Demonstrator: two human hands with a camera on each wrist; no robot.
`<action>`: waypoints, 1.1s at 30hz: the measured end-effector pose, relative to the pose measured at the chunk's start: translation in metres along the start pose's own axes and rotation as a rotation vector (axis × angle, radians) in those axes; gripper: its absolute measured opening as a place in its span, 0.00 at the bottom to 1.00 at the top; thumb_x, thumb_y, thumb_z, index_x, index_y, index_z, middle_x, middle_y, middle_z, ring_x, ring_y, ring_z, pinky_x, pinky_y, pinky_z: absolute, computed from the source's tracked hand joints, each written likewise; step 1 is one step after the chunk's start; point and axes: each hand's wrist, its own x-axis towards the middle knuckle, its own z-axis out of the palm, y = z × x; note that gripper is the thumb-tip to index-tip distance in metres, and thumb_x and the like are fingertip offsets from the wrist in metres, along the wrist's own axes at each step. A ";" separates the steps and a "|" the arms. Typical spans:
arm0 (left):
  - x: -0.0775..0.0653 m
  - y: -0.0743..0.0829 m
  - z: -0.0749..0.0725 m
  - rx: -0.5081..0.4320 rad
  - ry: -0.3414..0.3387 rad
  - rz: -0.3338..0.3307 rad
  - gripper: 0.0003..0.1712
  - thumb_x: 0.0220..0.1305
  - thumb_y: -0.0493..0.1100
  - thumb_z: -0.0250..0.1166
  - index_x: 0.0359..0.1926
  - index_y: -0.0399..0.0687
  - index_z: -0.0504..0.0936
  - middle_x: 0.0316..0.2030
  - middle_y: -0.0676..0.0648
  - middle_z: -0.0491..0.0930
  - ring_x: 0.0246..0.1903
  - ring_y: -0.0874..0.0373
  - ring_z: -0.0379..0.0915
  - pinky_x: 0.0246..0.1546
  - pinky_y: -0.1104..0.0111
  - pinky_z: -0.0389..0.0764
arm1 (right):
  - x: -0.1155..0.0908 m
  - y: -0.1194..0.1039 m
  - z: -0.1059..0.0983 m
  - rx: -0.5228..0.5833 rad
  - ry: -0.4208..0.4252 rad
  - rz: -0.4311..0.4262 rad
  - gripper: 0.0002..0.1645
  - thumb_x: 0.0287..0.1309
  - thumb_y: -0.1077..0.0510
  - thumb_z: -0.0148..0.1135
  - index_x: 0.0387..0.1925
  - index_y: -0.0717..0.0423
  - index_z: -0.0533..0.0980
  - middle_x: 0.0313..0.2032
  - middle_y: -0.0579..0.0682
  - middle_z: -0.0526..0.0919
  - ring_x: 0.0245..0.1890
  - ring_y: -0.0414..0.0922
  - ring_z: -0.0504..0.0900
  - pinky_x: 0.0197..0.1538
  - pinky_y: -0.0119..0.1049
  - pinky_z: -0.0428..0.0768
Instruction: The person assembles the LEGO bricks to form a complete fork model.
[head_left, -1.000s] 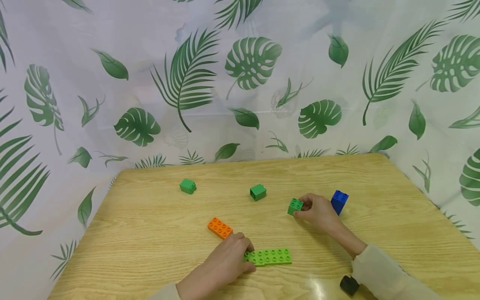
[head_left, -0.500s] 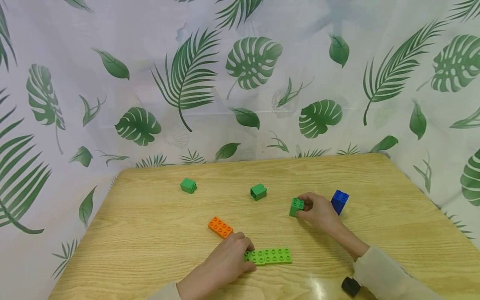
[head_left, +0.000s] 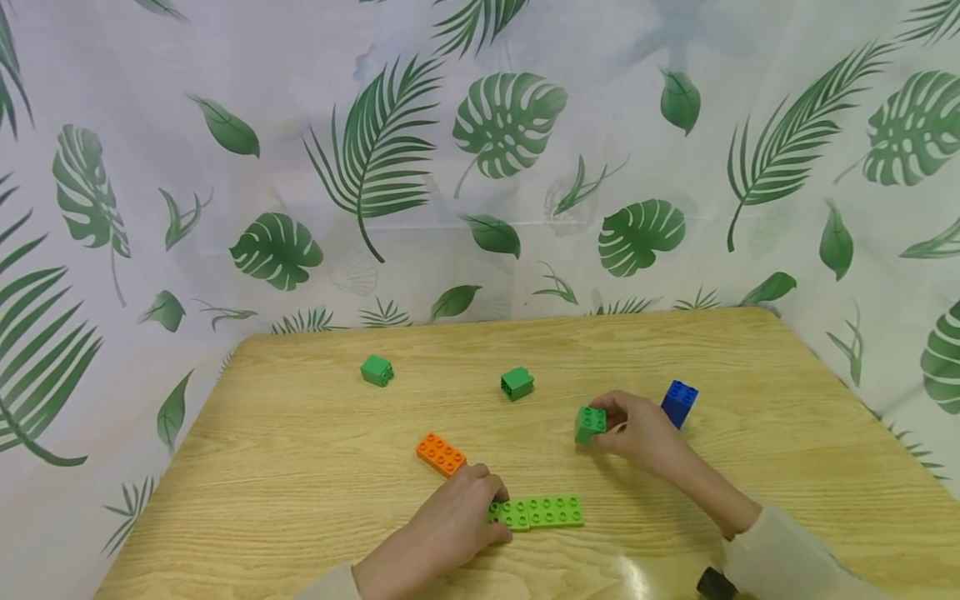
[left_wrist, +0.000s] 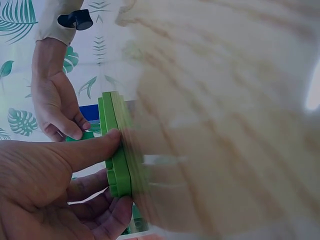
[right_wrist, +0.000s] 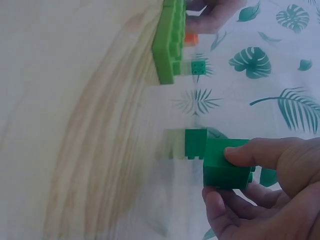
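Observation:
My left hand (head_left: 453, 517) grips the left end of a light green studded strip (head_left: 555, 512), thumb on the near side and fingers on the far side. The strip lies flat on the table and looks like two toy bricks end to end; part of it is under the hand. My right hand (head_left: 637, 429) pinches a dark green toy brick (head_left: 590, 424) between thumb and fingers, studs up in the head view. In the right wrist view this green brick (right_wrist: 227, 162) appears raised off the table. An orange brick (head_left: 440, 454) lies just beyond the left hand.
Two more dark green bricks lie on their sides farther back, a left one (head_left: 377, 371) and a middle one (head_left: 517, 383). A tall blue brick (head_left: 679, 404) stands right behind the right hand. The wooden table (head_left: 300, 467) ends at a leaf-patterned curtain (head_left: 412, 167).
The right hand has come slightly nearer to me with the dark green brick, which now looks lifted. The left hand has stayed on the light green strip.

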 end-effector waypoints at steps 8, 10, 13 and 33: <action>-0.001 0.000 0.001 -0.005 -0.014 -0.004 0.20 0.58 0.48 0.80 0.48 0.44 0.87 0.38 0.54 0.78 0.37 0.65 0.70 0.43 0.69 0.78 | -0.012 -0.011 -0.001 0.027 -0.022 -0.035 0.23 0.57 0.65 0.74 0.53 0.68 0.79 0.42 0.51 0.85 0.42 0.47 0.83 0.41 0.35 0.82; -0.001 0.000 0.001 -0.002 -0.018 -0.014 0.21 0.58 0.48 0.80 0.49 0.44 0.87 0.38 0.54 0.78 0.38 0.65 0.70 0.43 0.69 0.78 | -0.014 -0.013 0.000 0.041 -0.042 -0.033 0.23 0.57 0.65 0.75 0.53 0.69 0.79 0.42 0.51 0.85 0.42 0.46 0.82 0.41 0.35 0.82; -0.001 0.000 0.001 0.003 -0.023 -0.022 0.21 0.58 0.49 0.79 0.49 0.44 0.87 0.38 0.54 0.77 0.38 0.64 0.70 0.43 0.69 0.78 | -0.018 -0.018 0.001 0.057 -0.070 -0.037 0.24 0.57 0.65 0.75 0.54 0.69 0.78 0.42 0.50 0.85 0.41 0.46 0.82 0.41 0.35 0.82; 0.005 0.007 0.003 0.074 0.008 0.034 0.27 0.58 0.53 0.79 0.53 0.43 0.86 0.40 0.53 0.77 0.39 0.62 0.69 0.45 0.68 0.76 | -0.034 -0.028 0.010 0.032 -0.166 -0.104 0.22 0.54 0.62 0.77 0.51 0.62 0.81 0.40 0.44 0.84 0.40 0.40 0.81 0.40 0.34 0.81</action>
